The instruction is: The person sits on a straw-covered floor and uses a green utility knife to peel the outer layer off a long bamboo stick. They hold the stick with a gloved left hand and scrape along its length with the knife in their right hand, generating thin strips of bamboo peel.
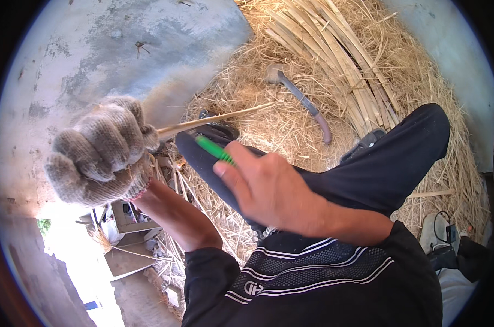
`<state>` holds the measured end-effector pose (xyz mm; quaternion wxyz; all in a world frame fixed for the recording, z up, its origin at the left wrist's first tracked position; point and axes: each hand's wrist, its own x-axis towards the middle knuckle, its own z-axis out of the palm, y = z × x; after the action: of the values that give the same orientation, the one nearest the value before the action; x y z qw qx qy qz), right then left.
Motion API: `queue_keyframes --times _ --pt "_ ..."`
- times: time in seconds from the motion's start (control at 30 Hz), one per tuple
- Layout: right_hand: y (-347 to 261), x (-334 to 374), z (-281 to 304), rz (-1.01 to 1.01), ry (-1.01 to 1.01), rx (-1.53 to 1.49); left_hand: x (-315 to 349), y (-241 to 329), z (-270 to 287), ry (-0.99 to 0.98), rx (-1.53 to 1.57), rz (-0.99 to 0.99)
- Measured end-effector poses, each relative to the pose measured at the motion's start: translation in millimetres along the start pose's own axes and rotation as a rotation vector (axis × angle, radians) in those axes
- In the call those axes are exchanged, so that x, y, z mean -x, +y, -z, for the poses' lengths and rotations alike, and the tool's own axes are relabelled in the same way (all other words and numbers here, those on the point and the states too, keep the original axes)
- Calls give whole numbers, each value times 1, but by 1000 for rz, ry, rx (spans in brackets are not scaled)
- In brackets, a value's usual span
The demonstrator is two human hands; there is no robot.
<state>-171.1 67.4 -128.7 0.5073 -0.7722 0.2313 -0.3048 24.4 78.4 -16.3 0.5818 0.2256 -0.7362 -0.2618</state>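
My left hand (pixel 102 150), in a grey knitted glove, is raised at the left with its fingers curled into a fist. A thin pale wooden or bamboo strip (pixel 225 115) sticks out of that fist and slants toward the middle. My bare right hand (pixel 271 188) is closed around a green-handled knife (pixel 213 148), slightly blurred. The knife's metal end lies close against the strip near the glove; whether it touches cannot be made out. Most of the blade is hard to see, and the glove hides the strip's held end.
A bundle of long split strips (pixel 339 60) lies on shavings (pixel 247 60) at the far right. Nearer rests a tool with a curved dark handle (pixel 304 103). My bent legs (pixel 367 169) are below. Walls stand on both sides; a wooden box (pixel 130 259) stands at lower left.
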Motion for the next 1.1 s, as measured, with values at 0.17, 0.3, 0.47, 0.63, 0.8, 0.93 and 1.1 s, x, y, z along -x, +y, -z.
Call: queue_keyframes --times 0.17,0.3,0.47,0.63,0.8,0.93,1.1 --pt "81 -17 -25 -190 165 196 -14 -5 -6 2 45 31" --pt "60 -22 -18 -148 142 128 -7 -3 4 87 59 17" --pt "84 -24 -42 -194 225 97 -7 -2 0 234 31 17" --pt "136 -28 -33 -309 149 107 -12 -7 -4 277 15 -40" --pt "83 -33 -34 4 203 -12 -18 -7 -13 521 -180 -24" --pt "95 -50 -50 -14 299 63 -28 -17 -12 862 -421 -64" --pt "48 -47 -49 14 187 24 -22 -8 -4 1011 -524 -16"
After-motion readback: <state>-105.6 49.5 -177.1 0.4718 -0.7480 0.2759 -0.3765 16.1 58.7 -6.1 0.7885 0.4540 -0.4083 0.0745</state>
